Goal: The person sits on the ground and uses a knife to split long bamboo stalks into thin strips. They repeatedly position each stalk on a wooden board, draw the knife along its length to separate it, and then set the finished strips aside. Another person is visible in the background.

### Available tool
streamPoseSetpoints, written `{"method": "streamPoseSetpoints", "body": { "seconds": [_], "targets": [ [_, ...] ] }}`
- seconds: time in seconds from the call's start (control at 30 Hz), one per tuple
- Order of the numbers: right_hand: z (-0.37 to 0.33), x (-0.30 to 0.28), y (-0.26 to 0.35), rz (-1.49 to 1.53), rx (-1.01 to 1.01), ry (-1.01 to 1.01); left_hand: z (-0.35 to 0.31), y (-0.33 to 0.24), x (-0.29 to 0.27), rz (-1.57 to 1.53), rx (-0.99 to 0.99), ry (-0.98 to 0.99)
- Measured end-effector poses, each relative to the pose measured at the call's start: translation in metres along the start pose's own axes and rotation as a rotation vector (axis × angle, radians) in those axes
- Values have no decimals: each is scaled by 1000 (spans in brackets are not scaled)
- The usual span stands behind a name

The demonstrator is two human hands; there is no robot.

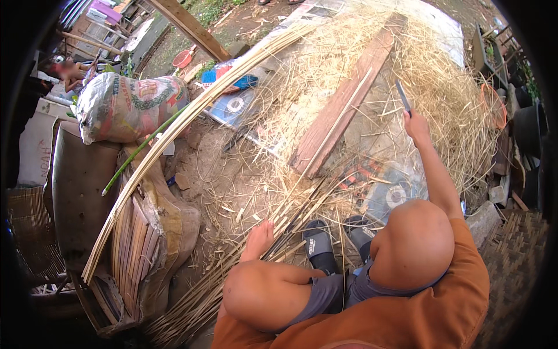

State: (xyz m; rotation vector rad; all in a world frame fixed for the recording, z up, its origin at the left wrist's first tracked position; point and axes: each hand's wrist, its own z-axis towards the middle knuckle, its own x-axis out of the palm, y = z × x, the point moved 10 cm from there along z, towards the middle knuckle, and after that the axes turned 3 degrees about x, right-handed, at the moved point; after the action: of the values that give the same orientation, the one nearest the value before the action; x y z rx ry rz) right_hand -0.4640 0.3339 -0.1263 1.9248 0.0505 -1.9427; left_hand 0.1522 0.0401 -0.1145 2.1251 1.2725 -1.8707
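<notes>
My right hand point(416, 125), stretched forward on the right, is closed round the dark handle of a knife point(401, 94). Its narrow grey blade points up and away from me. Beside my left knee, my left hand point(260, 237) has its fingers drawn together at a loose bundle of thin bamboo strips point(200, 294); part of its grip is hidden. Ahead of me lies a reddish-brown wooden plank point(343, 107), with one pale bamboo strip point(343, 116) along it. Curly pale shavings point(450, 116) lie around the plank.
At left, a long bundle of pale strips point(174, 131) and a green stick point(142, 148) rest across a torn sofa point(183, 224). A stuffed sack point(133, 107) stands behind. A wooden post point(192, 29) rises farther off. Woven matting point(511, 273) lies at right; a person point(72, 72) is far left.
</notes>
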Motion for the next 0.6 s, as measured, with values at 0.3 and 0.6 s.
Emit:
{"method": "streamPoseSetpoints", "body": {
  "seconds": [0.3,0.6],
  "targets": [
    [-270,32,232,177,-933,326,-56,81,28,-452,-305,176],
    [-221,26,217,465,-564,354,8,34,11,-587,-306,56]
  ]
}}
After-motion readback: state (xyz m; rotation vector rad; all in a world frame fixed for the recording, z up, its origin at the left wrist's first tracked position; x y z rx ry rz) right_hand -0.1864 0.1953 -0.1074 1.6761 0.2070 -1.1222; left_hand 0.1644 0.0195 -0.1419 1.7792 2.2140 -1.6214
